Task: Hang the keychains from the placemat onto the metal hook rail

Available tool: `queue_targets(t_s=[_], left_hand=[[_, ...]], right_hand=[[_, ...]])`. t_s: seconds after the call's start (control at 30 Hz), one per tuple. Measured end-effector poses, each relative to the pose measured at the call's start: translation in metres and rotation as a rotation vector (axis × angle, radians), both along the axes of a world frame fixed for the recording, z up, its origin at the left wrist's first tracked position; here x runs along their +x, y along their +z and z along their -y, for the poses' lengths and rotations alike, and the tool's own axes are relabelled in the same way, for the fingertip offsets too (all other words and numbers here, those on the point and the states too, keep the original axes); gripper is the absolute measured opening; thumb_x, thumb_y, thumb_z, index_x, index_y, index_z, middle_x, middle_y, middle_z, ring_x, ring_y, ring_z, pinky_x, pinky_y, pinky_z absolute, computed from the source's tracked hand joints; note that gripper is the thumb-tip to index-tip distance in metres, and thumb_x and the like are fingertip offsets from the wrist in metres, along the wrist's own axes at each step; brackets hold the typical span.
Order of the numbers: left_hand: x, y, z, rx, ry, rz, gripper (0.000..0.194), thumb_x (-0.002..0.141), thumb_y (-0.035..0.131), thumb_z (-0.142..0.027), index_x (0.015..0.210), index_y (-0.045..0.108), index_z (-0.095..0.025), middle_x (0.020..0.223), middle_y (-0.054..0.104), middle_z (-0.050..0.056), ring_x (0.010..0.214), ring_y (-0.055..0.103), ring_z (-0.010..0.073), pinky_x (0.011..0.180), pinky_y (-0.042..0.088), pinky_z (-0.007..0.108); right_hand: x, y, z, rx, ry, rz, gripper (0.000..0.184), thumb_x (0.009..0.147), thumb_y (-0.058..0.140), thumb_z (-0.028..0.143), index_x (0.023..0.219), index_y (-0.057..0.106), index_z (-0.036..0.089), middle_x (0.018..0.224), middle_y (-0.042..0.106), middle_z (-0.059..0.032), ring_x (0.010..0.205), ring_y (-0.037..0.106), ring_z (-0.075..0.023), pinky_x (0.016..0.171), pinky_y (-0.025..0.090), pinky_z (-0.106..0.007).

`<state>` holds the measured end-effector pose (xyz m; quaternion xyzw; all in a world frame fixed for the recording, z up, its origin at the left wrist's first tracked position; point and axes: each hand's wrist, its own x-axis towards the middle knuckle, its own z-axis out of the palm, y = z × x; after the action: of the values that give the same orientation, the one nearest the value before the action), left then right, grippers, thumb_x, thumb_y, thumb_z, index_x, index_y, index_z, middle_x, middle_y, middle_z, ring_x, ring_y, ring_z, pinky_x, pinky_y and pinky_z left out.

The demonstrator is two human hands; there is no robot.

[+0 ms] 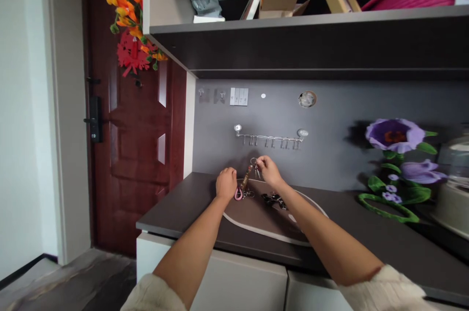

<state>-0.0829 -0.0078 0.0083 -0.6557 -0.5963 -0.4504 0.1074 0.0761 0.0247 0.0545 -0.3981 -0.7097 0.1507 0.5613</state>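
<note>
My right hand [269, 170] is raised over a brown oval tray [264, 230] and pinches a key ring [253, 161]. From the ring a brown strap keychain [245, 179] hangs down to a pink loop [238, 194] that rests on the tray. My left hand [226, 183] is closed at the tray's left edge, right beside the pink loop; what it holds is hidden. Another dark bunch of keys [273, 198] lies on the tray under my right wrist.
A chrome hook rail [271, 137] is fixed to the grey wall above the dark counter [176, 211]. Purple felt flowers [397, 164] and a pot [452, 189] stand at the right. A red door [128, 155] is on the left, shelves with boxes overhead.
</note>
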Motion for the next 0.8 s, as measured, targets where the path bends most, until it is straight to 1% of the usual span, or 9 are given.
queue_targets(t_s=[0.1,0.2,0.37,0.53,0.7,0.8], left_hand=[[0.001,0.001,0.001,0.020,0.046,0.012,0.029,0.086,0.028,-0.023,0.085,0.056,-0.017,0.084,0.060,0.006,0.080,0.053,0.0153,0.071,0.037,0.026],[0.001,0.001,0.002,0.016,0.077,0.011,0.028,0.086,0.028,-0.023,0.084,0.056,-0.017,0.084,0.060,0.005,0.080,0.053,0.0154,0.070,0.037,0.025],[0.002,0.001,0.002,-0.005,0.108,0.009,0.029,0.086,0.028,-0.023,0.085,0.056,-0.017,0.085,0.060,0.006,0.082,0.053,0.0159,0.070,0.036,0.026],[0.002,0.001,0.002,-0.006,0.096,0.007,0.028,0.086,0.028,-0.022,0.085,0.056,-0.016,0.085,0.060,0.007,0.082,0.053,0.0177,0.069,0.036,0.027],[0.002,0.001,0.001,-0.016,0.094,0.008,0.028,0.085,0.028,-0.021,0.085,0.056,-0.016,0.085,0.060,0.008,0.082,0.053,0.0174,0.070,0.036,0.027],[0.002,0.000,0.000,-0.021,0.094,0.013,0.028,0.085,0.029,-0.021,0.085,0.056,-0.016,0.084,0.060,0.008,0.082,0.053,0.0175,0.070,0.036,0.027]], right_hand=[[-0.010,0.017,-0.018,0.002,-0.073,-0.014,0.012,0.072,0.040,0.028,0.072,0.048,0.018,0.066,0.052,0.0002,0.061,0.047,-0.0123,0.063,0.038,-0.025],[-0.021,0.032,-0.034,-0.008,-0.142,-0.023,0.013,0.072,0.039,0.024,0.073,0.050,0.017,0.068,0.056,-0.0017,0.063,0.049,-0.0131,0.066,0.039,-0.027],[-0.037,0.050,-0.052,-0.044,-0.262,-0.010,0.017,0.071,0.040,0.021,0.071,0.056,0.015,0.072,0.060,-0.0057,0.069,0.053,-0.0147,0.069,0.040,-0.028],[-0.051,0.055,-0.066,-0.094,-0.324,-0.070,0.018,0.071,0.043,0.019,0.069,0.060,0.013,0.070,0.062,-0.0081,0.068,0.056,-0.0168,0.067,0.041,-0.028],[-0.058,0.052,-0.081,-0.035,-0.363,-0.120,0.018,0.068,0.047,0.019,0.061,0.062,0.014,0.060,0.062,-0.0090,0.062,0.058,-0.0186,0.060,0.042,-0.028],[-0.058,0.048,-0.088,-0.022,-0.389,-0.126,0.017,0.067,0.049,0.019,0.058,0.063,0.015,0.057,0.062,-0.0096,0.063,0.059,-0.0199,0.059,0.042,-0.028]])
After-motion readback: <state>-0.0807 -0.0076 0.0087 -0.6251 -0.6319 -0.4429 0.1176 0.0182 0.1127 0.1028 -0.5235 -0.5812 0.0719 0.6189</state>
